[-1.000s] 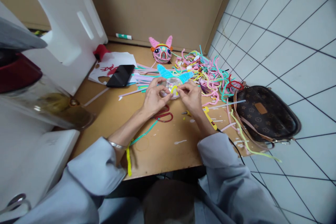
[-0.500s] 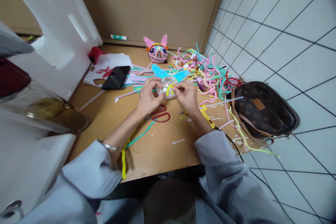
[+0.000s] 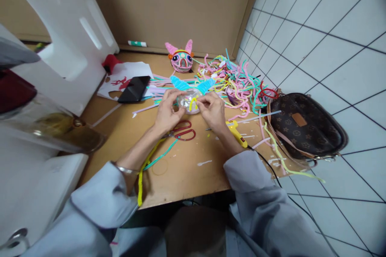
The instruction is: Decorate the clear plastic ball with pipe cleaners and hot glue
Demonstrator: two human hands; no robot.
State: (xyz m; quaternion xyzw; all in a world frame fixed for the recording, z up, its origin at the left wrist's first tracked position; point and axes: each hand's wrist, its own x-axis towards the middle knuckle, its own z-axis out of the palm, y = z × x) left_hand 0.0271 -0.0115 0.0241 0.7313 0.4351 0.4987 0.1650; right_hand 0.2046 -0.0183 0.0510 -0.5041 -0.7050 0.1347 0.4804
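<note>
A clear plastic ball (image 3: 187, 100) with two blue fuzzy ears (image 3: 206, 85) sits between my hands over the table. My left hand (image 3: 169, 109) curls its fingers and thumb around the ball's left side. With thumb and fingertips pinched, my right hand (image 3: 212, 108) holds a short bent yellow pipe cleaner (image 3: 193, 103) against the ball's front. Red-handled scissors (image 3: 184, 131) lie just below the ball, partly behind my left wrist. To the right of my right wrist rests a yellow hot glue gun (image 3: 237, 133).
Behind the ball stands a finished-looking pink-eared head (image 3: 181, 57). A tangle of coloured pipe cleaners (image 3: 238, 84) spreads to its right. A black phone (image 3: 134, 89) lies on paper at left. A brown handbag (image 3: 307, 124) sits at the right edge, beside the tiled wall.
The ball and its blue ears have shifted slightly left and tilted a little. Both hands keep their grip, and the yellow piece stays against the ball's front.
</note>
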